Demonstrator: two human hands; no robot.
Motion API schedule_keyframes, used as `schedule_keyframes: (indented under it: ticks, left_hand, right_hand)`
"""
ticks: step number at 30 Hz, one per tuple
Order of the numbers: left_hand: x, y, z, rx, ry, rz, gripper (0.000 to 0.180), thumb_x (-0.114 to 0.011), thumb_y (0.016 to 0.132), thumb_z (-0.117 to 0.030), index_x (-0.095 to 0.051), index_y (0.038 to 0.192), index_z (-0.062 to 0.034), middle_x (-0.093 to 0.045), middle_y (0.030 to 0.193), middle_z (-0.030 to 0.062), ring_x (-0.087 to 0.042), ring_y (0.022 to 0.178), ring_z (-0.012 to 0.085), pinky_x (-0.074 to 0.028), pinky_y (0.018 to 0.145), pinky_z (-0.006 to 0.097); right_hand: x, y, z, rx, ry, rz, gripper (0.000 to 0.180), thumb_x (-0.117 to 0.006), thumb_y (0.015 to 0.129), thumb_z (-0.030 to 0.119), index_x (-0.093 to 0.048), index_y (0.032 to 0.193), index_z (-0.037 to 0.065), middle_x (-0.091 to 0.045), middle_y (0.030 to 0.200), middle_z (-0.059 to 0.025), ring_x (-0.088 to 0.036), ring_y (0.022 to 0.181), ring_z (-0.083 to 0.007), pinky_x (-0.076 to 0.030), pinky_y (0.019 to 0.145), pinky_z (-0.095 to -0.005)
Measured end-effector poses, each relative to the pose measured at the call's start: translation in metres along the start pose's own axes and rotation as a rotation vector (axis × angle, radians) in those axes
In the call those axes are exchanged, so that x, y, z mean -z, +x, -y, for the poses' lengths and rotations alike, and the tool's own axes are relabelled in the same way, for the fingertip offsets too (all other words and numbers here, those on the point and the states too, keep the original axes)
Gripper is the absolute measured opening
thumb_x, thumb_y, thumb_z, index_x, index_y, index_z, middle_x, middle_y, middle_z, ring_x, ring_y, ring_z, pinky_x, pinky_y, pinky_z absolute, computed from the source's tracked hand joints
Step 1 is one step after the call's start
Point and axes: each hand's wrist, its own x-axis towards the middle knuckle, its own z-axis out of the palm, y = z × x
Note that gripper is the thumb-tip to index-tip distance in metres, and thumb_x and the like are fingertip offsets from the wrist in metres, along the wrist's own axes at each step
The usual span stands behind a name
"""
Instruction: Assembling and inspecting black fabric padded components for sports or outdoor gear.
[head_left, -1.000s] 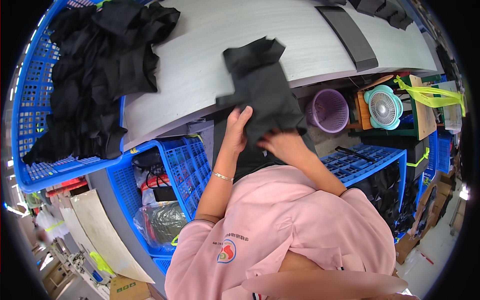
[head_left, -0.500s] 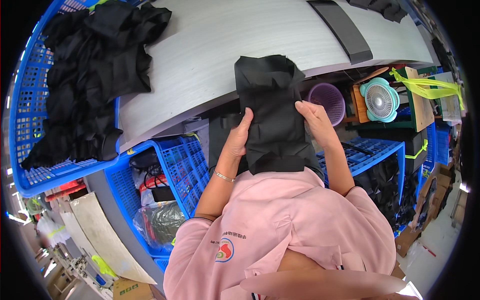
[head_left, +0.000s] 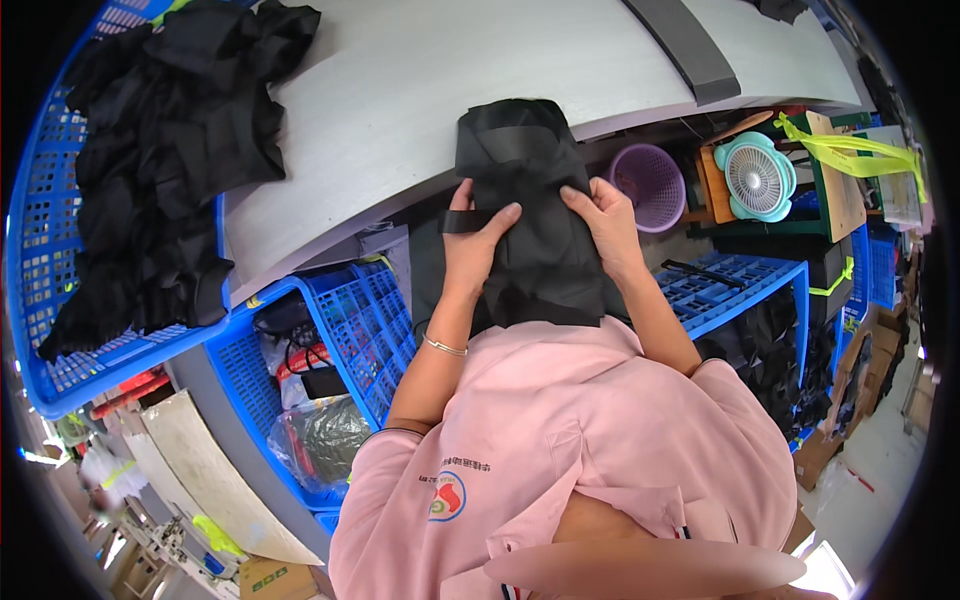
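A black fabric piece (head_left: 535, 215), folded and tube-like, lies across my lap, its far end reaching over the table's near edge. My left hand (head_left: 478, 235) grips its left side, thumb on top. A short dark strap (head_left: 466, 221) pokes out to the left between the fingers of that hand. On the opposite side my right hand (head_left: 608, 222) pinches the fabric, with the thumb on its upper face. The undersides of both grips are hidden by the cloth.
A pale table (head_left: 370, 110) spans the front. At left, black fabric pieces (head_left: 180, 140) heap over a blue basket (head_left: 45, 250). Another blue crate (head_left: 370, 330) stands below. To the right are a purple basket (head_left: 650, 190), a turquoise fan (head_left: 757, 175) and a blue crate lid (head_left: 730, 290).
My left thumb has moved inward over the fabric, and the strap now shows between the left fingers. My right hand has shifted slightly left and inward. The fabric has tilted a little.
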Motion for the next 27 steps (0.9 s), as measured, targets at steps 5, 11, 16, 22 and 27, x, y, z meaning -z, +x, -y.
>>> schedule_keyframes:
  ticks: [5,11,16,22,27]
  left_hand:
    - [0.008,0.009,-0.001,0.013,0.295,-0.015,0.036,-0.076,0.082,-0.005,-0.064,0.116,0.0014,-0.068,0.11,0.0078,-0.062,0.098,0.0137,-0.05,0.089,0.029]
    - [0.012,0.002,-0.002,0.159,-0.293,0.246,0.041,-0.068,0.085,0.003,-0.061,0.125,-0.0015,-0.066,0.119,0.0099,-0.065,0.106,0.0214,-0.051,0.096,0.034]
    - [0.006,0.003,0.007,0.357,-0.152,0.104,0.043,-0.067,0.087,0.002,-0.057,0.129,-0.0021,-0.065,0.122,0.0105,-0.063,0.111,0.0232,-0.05,0.1,0.036]
    - [0.001,0.0,-0.003,0.234,-0.092,0.245,0.038,-0.068,0.089,-0.002,-0.061,0.126,-0.002,-0.066,0.119,0.0094,-0.063,0.108,0.0187,-0.05,0.098,0.033]
    - [-0.024,0.004,-0.016,0.203,0.072,0.388,0.037,-0.069,0.089,-0.005,-0.062,0.125,-0.0011,-0.066,0.118,0.0082,-0.063,0.106,0.0162,-0.05,0.094,0.03]
  right_hand:
    - [-0.005,-0.007,0.006,0.21,-0.607,0.04,0.023,-0.069,0.091,0.019,-0.06,0.092,-0.003,-0.06,0.074,-0.0012,-0.049,0.069,-0.0073,-0.044,0.062,-0.0275]
    - [0.005,-0.004,0.01,-0.201,0.245,0.13,0.025,-0.069,0.091,0.017,-0.067,0.107,-0.001,-0.071,0.096,-0.0063,-0.066,0.082,-0.013,-0.055,0.077,-0.0285]
    - [0.008,-0.01,0.005,-0.225,0.524,0.357,0.032,-0.075,0.087,0.016,-0.065,0.112,0.0,-0.069,0.102,-0.0052,-0.066,0.085,-0.0109,-0.055,0.077,-0.0263]
    - [0.035,0.003,0.014,-0.045,-0.222,0.064,0.025,-0.075,0.084,0.014,-0.068,0.103,-0.001,-0.067,0.091,-0.0008,-0.061,0.082,-0.0066,-0.05,0.077,-0.0226]
    - [0.035,0.002,0.017,0.091,0.218,0.016,0.023,-0.075,0.083,0.01,-0.071,0.103,-0.001,-0.072,0.092,-0.0051,-0.066,0.08,-0.0107,-0.055,0.074,-0.0259]
